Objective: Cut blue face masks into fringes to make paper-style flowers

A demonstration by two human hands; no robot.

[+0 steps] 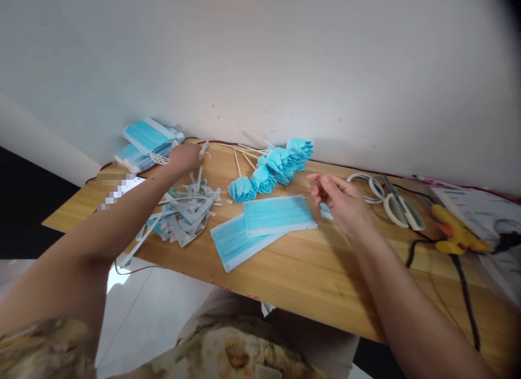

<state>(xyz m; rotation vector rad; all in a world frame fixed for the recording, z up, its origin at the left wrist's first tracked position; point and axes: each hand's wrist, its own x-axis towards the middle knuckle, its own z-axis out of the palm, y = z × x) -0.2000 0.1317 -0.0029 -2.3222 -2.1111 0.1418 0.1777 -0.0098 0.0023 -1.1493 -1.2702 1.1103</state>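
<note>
My left hand [185,159] is closed on a thin white strip [204,147] above the left side of the table. Below it lies a loose heap of white and pale blue mask scraps [189,210]. My right hand [336,197] hovers right of centre with its fingers curled and the thumb against them; whether anything small is between them I cannot make out. Two flat blue face masks [280,216] without visible ear loops overlap between my hands. Behind them rest several blue paper-like flowers [280,162] on thin wooden sticks. A small blue piece [326,211] lies beneath my right hand.
More masks with white ear loops [146,140] are piled at the back left. On the right are white-handled scissors [401,208], a white roll of tape [368,187] and a yellow glue gun [458,232] with its black cord. The wall borders the wooden table [260,276].
</note>
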